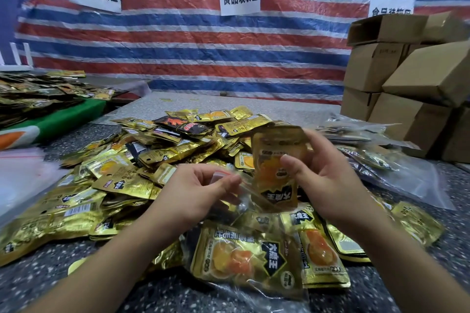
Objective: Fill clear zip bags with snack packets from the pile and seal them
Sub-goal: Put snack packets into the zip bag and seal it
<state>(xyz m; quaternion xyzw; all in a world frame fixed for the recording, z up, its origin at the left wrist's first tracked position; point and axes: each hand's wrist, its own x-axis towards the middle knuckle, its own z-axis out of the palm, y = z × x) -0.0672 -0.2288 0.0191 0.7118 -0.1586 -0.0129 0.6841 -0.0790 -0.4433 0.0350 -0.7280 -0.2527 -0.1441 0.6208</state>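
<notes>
Hands feed glossy gold packet [276,173] into crinkly clear bag [244,256].

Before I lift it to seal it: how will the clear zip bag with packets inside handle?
Likely floppy: the clear zip bag lies crumpled and wrinkled. Probably bottom-heavy, since the gold packets fill its lower part. Its glossy film may be slippery, so the left hand pinching the mouth helps.

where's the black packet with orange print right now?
The black packet lies at the far top of the gold snack pile, left of centre in the head view, beyond both hands.
</notes>
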